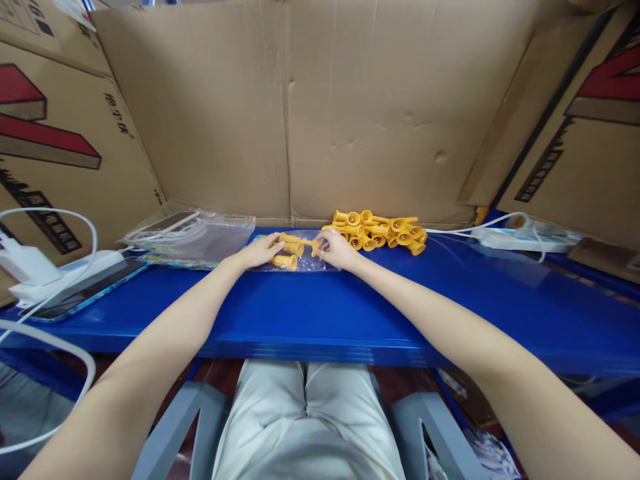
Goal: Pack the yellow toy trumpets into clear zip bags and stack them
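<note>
My lap (306, 433): pale trousers.
Left hand (263, 251): half-curled at yellow horns (293, 249); grip unclear.
Right hand (336, 249): I pinch another horn (315, 247).

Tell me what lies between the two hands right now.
In the head view, several yellow pieces lie between the left hand and right hand, with clear plastic around them.

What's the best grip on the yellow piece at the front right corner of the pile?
I'd pinch the yellow piece around the outside of its flared end, coming from the front right, probably with the right hand. That end faces outward over bare blue table, while the other pieces crowd it from behind and the left.
</note>
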